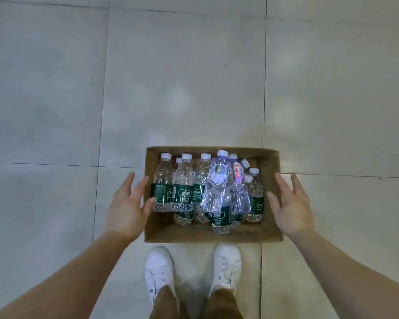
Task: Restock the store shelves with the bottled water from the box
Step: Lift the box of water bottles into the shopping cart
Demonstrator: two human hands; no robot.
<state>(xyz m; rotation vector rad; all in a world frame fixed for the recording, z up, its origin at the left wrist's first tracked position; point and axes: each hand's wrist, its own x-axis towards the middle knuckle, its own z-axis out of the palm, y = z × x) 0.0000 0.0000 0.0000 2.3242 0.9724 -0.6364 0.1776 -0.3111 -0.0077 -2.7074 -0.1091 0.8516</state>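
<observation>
On the floor, at the person's feet:
Floor (194, 77): large pale grey tiles with dark grout lines; soft light patches ahead of the box.
Box (207, 234): open brown cardboard carton, resting on the tiles just in front of the shoes, its top open to view.
Bottled water (184, 187): all lying down inside the box, white caps toward the far wall; most carry green labels, stacked in more than one layer.
Purple-tinted bottles (217, 185): two, lying slantwise on top of the green-labelled ones, right of centre.
Left hand (127, 206): fingers straight and spread, holding nothing; at the box's left wall, fingertips over its rim.
Right hand (290, 203): fingers straight and spread, holding nothing; at the box's right wall; contact with the cardboard cannot be told.
Shoes (159, 270): a white laced pair, toes near the box's near wall, brown trouser cuffs above them.
</observation>
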